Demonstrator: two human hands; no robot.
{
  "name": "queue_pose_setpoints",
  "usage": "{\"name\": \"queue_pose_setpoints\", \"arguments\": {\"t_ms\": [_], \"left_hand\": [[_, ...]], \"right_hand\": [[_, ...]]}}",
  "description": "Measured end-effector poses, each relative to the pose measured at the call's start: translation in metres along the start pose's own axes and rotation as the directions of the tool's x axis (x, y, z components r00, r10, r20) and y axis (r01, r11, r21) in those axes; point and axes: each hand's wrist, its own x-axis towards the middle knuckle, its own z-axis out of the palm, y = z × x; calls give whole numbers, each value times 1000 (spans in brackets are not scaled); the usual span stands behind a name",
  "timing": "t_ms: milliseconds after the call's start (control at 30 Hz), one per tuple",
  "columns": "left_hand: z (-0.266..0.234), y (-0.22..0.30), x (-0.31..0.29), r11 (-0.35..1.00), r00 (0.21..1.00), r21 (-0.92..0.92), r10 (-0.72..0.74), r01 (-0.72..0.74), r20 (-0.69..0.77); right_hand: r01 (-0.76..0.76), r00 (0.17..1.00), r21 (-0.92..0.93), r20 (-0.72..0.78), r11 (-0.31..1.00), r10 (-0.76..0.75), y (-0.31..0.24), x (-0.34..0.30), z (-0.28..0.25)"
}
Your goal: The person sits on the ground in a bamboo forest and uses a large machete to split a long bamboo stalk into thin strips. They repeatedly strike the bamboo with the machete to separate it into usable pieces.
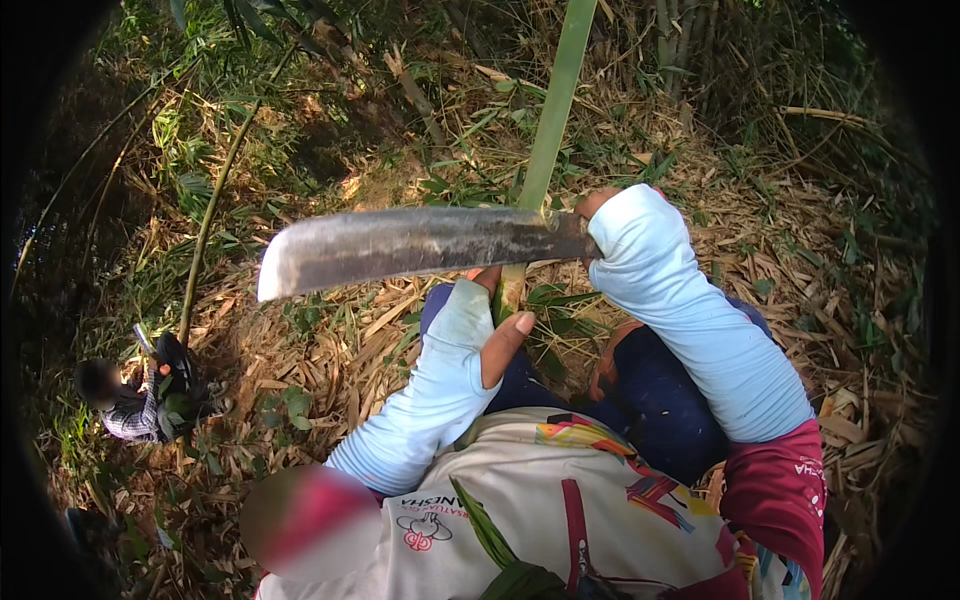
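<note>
A machete point(400, 245) with a broad, worn blade lies sideways across the middle of the view, its tip pointing left. My right hand point(597, 207), mostly covered by a pale blue sleeve, is closed around its handle end. Behind the blade runs a long green bamboo strip point(556, 110), reaching up and away from me. My left hand point(500, 345) grips the strip's near end just below the blade, thumb on one side and fingers on the other. The blade crosses the strip; whether its edge bites into it I cannot tell.
Dry bamboo leaves point(760, 260) litter the ground around my bent legs point(670, 390). A thin bamboo stem point(205, 225) rises on the left. Near its foot another person point(150, 400) sits holding something pale. Dense bamboo stalks point(680, 45) stand at the back.
</note>
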Motion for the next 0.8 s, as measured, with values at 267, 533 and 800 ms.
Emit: {"name": "queue_pose_setpoints", "arguments": {"t_ms": [267,533,800], "left_hand": [[7,2,1,993,983,-44,104,-112,-154],[7,1,1,989,988,-63,129,-135,-87],[1,5,-2,965,987,214,158,-152,-10]], "right_hand": [[-42,999,102,23,994,40,1,1,4],[-10,1000,-18,0,1000,10,3,4,0],[37,999,-95,20,995,-35,8,2,0]]}}
